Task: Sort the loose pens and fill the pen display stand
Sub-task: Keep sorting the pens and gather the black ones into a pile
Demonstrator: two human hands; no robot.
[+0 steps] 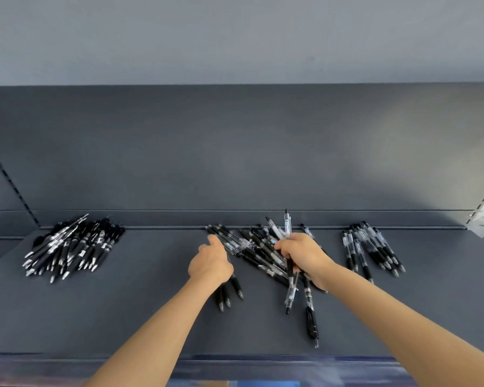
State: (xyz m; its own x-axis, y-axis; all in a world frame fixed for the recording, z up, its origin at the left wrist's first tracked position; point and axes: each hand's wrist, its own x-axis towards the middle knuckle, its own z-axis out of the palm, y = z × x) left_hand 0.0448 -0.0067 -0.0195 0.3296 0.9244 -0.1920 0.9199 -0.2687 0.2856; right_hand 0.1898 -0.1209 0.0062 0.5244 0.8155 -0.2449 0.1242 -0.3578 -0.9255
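Sorting at the shelf (pixel 129 311) right now, both hands down in the pens. Our right hand (pixel 305 258) has its fingers wrapped round a bunch (pixel 290 289) of pens: a few clear barrels fan up and away past the fingertips, and the rest hang out the bottom of the fist toward us, one long black one reaching nearly to the shelf's front edge. Our left hand (pixel 210 263) is curled too, and three pens (pixel 227 293) poke out from under the heel of it, tips toward us, so it looks like it's gripping those, though the fingers themselves are hidden under the back of the hand. One digit of that hand sticks forward and touches the near edge of the middle pile (pixel 249 245), a crisscrossed mess lying right between the two sets of fingers and running back to the panel (pixel 235 149). Well off to the left of our left fingers sits the big left pile (pixel 73 247), tips mostly toward us. Just right of our right fingers, not touching them, is the smaller right pile (pixel 372 247), laid out roughly parallel.
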